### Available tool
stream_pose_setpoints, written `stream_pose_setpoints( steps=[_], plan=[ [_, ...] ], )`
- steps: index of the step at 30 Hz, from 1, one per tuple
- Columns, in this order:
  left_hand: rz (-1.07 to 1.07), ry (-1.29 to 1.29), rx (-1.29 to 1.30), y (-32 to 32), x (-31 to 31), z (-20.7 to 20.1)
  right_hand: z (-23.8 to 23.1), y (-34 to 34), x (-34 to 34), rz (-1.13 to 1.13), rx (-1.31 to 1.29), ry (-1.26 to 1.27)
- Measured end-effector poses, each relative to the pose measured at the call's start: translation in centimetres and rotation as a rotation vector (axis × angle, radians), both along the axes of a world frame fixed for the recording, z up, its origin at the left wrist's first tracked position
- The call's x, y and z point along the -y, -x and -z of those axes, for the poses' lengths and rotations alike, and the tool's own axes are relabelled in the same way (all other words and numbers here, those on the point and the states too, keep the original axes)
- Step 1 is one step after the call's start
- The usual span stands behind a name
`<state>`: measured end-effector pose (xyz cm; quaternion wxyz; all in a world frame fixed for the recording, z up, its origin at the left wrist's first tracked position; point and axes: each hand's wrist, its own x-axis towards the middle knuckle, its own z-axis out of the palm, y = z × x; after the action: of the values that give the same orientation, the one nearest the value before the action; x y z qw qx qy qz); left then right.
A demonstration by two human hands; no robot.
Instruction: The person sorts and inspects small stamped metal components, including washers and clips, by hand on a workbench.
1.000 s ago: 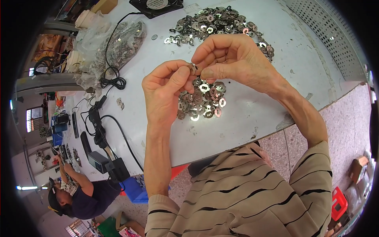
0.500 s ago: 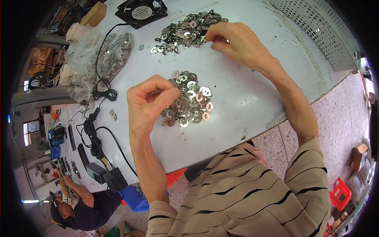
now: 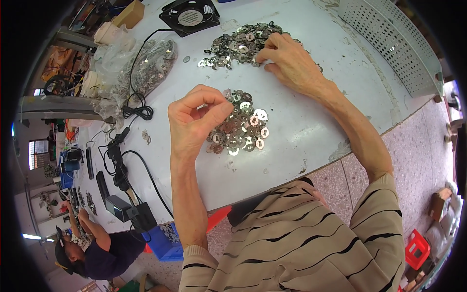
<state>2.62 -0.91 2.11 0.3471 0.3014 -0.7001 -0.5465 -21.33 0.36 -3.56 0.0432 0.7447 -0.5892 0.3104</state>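
Two heaps of small round metal pieces with cut-out slots lie on the white table. Over the left side of the near heap [image 3: 238,129], my left hand [image 3: 197,119] is closed, thumb and index finger pinched together; whatever is between the tips is too small to make out. My right hand [image 3: 292,61] reaches to the right side of the larger far heap [image 3: 241,41]. Its fingers are curled down at the pieces, and the thumb and index finger come close together there. Whether a piece is caught between them is hard to see.
A black fan [image 3: 189,18] stands beyond the far heap. Left lie a clear plastic bag [image 3: 153,63] of metal parts, black cables [image 3: 138,112] and a black box [image 3: 141,217]. A perforated grey basket [image 3: 389,44] borders the right. Another person [image 3: 109,253] works at lower left.
My right hand has shifted slightly at the far heap, its fingers lower among the pieces. My left hand stays pinched by the near heap. The whole view has moved a little.
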Motion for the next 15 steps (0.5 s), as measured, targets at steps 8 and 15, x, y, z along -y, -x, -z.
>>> stream_pose_setpoints(
  steps=[8, 15],
  plan=[
    [-0.268, -0.014, -0.114, -0.2, 1.0, 1.2, -0.2, -0.9, 0.3, -0.060, 0.128, 0.000],
    [-0.619, 0.010, -0.131, -0.6, 2.6, 2.8, -0.9, -2.4, 1.3, -0.105, 0.130, 0.010]
  ],
)
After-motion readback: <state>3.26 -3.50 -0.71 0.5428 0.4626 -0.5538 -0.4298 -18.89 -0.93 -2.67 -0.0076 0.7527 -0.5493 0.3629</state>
